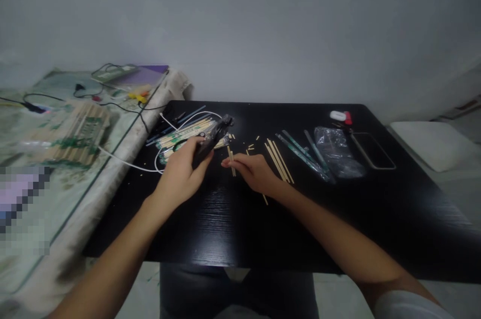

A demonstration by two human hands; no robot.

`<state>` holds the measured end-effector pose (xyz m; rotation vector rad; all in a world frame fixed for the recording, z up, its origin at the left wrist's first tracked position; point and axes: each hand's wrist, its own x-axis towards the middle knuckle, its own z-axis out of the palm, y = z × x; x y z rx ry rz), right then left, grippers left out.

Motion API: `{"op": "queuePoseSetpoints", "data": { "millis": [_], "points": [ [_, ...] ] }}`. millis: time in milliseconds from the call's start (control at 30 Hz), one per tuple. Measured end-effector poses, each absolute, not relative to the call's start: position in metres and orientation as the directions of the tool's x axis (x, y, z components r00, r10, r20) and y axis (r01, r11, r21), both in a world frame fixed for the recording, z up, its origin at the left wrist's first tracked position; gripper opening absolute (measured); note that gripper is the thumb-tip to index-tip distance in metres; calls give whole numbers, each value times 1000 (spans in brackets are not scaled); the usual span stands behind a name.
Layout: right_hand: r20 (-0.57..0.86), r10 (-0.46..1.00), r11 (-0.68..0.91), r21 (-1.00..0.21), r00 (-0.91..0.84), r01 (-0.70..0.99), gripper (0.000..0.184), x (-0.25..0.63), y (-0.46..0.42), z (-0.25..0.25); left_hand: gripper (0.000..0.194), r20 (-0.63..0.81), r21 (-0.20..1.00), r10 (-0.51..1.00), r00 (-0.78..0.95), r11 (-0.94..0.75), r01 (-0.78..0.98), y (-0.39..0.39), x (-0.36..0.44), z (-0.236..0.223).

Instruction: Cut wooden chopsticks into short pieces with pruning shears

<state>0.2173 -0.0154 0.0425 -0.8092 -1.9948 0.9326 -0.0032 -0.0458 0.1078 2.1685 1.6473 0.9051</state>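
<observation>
My left hand [184, 166] is closed around a black hand tool [212, 141] shaped like a glue gun; its exact kind is not clear. The tool's front end is close to thin wooden sticks [232, 163], which my right hand [252, 169] pinches between thumb and fingers. These sticks stand roughly upright over the table, and the fingers partly cover them. Short cut stick pieces [251, 147] are scattered just beyond my right hand. Beside it, to the right, several long bare chopsticks [278, 161] lie side by side. Wrapped chopsticks [188, 133] are piled behind my left hand.
Torn wrappers [306, 153], a clear plastic bag [334, 151], a phone [374, 151] and a white case [338, 116] occupy the right of the black table [225, 229]. A white cord [128, 163] crosses from the left surface, where a chopstick bundle [75, 131] lies. A white stool [432, 143] stands right.
</observation>
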Motion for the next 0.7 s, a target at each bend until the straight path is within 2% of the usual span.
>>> {"op": "queuePoseSetpoints", "data": {
  "millis": [67, 167, 300, 467, 700],
  "points": [
    [372, 784, 528, -820, -497, 220, 27, 216, -15, 43, 40, 302, 361, 936, 181, -288, 887, -53, -12, 116],
    [366, 792, 521, -823, -489, 226, 26, 215, -14, 42, 44, 289, 107, 922, 259, -300, 948, -63, -17, 124],
    [380, 795, 526, -821, -473, 223, 26, 214, -13, 41, 47, 245, -107, 931, 272, -252, 962, -72, -11, 133],
    [372, 805, 529, -803, -462, 275, 22, 213, -12, 42, 55, 213, -208, 928, 307, -264, 942, -78, 0, 137],
    [393, 789, 557, -783, -473, 278, 25, 212, -10, 40, 57, 203, -242, 932, 301, -249, 938, -78, 7, 133]
  ]
}}
